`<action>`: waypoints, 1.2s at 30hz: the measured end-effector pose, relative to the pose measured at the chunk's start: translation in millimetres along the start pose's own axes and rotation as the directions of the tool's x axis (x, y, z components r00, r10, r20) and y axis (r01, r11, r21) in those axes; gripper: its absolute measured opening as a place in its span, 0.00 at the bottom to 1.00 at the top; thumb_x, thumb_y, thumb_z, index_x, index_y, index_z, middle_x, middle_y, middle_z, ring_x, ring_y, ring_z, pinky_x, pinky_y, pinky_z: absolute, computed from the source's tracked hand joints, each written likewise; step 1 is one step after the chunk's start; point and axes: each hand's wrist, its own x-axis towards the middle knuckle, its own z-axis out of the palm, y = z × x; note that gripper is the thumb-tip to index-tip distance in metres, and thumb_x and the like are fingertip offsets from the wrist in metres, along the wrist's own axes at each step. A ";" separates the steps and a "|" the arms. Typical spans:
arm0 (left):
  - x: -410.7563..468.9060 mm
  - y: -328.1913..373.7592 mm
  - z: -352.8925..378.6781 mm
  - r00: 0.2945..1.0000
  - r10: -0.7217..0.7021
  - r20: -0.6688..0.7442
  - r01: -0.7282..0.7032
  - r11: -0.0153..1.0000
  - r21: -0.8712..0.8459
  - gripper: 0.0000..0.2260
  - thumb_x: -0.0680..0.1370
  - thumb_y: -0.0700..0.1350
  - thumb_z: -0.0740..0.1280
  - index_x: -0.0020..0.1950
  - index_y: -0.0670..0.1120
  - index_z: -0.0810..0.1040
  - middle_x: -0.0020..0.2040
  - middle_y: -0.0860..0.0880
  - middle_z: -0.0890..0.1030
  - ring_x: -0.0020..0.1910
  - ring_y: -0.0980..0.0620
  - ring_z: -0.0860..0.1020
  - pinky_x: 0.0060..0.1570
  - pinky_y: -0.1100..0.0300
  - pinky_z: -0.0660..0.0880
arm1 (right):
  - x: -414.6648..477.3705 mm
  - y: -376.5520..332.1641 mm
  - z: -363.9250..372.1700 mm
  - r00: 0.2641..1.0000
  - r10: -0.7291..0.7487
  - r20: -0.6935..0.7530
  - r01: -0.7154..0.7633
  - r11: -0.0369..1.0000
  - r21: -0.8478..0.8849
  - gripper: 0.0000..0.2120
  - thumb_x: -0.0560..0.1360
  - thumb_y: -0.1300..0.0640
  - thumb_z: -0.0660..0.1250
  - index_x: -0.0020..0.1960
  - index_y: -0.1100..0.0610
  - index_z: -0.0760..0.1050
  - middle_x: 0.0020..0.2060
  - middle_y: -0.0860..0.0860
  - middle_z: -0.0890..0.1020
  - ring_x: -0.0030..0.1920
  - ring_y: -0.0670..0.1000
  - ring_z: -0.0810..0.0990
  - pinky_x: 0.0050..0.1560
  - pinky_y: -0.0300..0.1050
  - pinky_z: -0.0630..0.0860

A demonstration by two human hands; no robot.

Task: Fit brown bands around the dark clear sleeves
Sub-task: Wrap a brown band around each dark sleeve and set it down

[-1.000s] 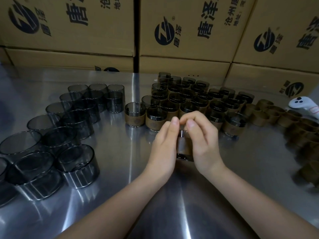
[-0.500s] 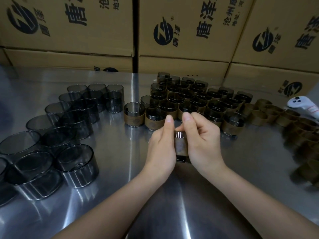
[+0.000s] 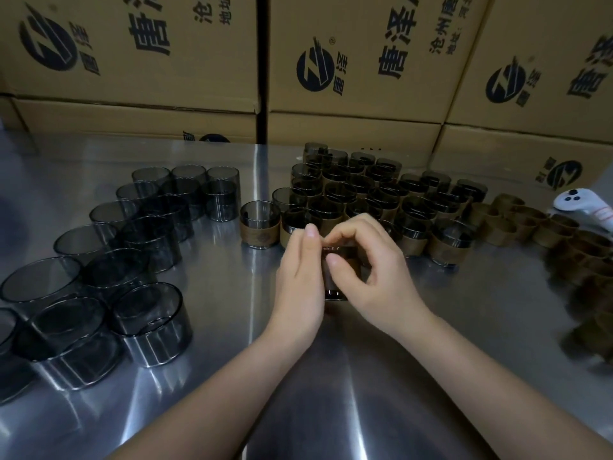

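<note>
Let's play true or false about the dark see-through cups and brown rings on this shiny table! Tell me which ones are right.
1. The bare sleeves stand on the table's left side. True.
2. The loose brown bands lie on the left too. False: they lie on the right, beyond the banded sleeves.
3. The right hand grips one sleeve while the left hand touches it. True.
4. A hand holds the white controller. False: it lies untouched at the far right.
5. Cardboard boxes stand behind the table. True.
</note>
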 end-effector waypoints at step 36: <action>-13.4 84.4 -41.1 0.882 -0.459 -0.106 0.004 -0.218 0.976 0.35 0.76 0.73 0.45 0.77 0.55 0.58 0.75 0.48 0.62 0.74 0.40 0.58 0.64 0.36 0.65 | 10.9 38.8 -24.1 0.936 0.294 0.192 -0.180 0.872 -0.456 0.10 0.75 0.45 0.69 0.37 0.46 0.73 0.41 0.42 0.71 0.48 0.45 0.65 0.46 0.43 0.68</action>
